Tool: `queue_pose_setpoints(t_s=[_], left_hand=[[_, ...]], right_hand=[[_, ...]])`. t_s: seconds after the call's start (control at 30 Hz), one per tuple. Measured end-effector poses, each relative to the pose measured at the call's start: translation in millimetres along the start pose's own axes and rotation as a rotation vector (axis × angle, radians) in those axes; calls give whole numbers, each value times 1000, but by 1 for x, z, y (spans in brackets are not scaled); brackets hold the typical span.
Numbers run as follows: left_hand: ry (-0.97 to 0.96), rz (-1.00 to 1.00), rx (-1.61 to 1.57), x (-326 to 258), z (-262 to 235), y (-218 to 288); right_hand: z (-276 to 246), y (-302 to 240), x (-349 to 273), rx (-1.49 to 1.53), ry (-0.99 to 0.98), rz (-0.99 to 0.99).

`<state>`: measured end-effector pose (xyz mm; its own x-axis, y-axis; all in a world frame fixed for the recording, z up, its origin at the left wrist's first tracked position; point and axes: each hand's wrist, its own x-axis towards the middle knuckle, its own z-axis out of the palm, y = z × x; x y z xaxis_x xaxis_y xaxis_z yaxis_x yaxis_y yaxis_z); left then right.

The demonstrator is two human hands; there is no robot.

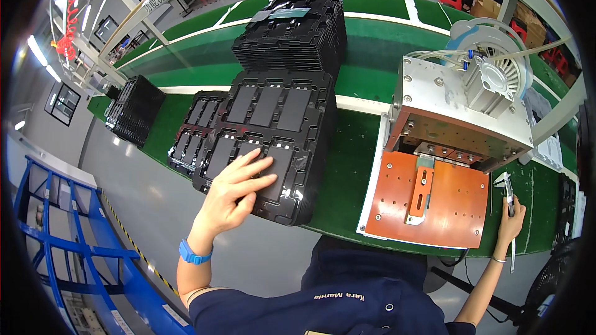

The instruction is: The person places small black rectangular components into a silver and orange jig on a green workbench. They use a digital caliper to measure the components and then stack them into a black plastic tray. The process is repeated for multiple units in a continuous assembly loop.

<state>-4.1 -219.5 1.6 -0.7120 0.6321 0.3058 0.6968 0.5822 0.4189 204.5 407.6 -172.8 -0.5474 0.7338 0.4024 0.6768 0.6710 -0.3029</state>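
My left hand (233,195) reaches over a black moulded tray (302,180), fingers stretched out and spread. Its fingertips rest on or just above a flat dark-grey rectangular piece (277,167), which resembles a battery pack; contact is hard to judge. More such pieces (293,110) lie in the tray's pockets, small light tabs at their upper ends. On the right, my right hand (511,218) is closed around a silver caliper (508,186), its jaws pointing away from me. The lower end of its beam sticks out below the hand.
A metal press fixture (462,99) with an orange base plate (456,205) stands between my hands. Behind the tray rises a tall stack of black trays (292,37). Further trays (133,108) sit at the left on the green bench (338,192). A wide reel (490,40) stands behind the fixture.
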Motion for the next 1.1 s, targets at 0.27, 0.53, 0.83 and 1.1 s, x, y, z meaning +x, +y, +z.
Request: queue_pose_setpoints(t_s=[0.27, 0.53, 0.83, 1.1], left_hand=[[269, -701, 219, -16, -28, -47], [221, -915, -369, -12, -53, -47], [2, -1031, -317, 2, -71, -59], [298, -855, -1111, -27, -69, -61]], right_hand=[[-5, -5, -2, -30, 157, -191], [-86, -129, -36, 380, 180, -466], [-107, -201, -87, 671, -140, -659], [-102, -200, -85, 636, -125, -668]])
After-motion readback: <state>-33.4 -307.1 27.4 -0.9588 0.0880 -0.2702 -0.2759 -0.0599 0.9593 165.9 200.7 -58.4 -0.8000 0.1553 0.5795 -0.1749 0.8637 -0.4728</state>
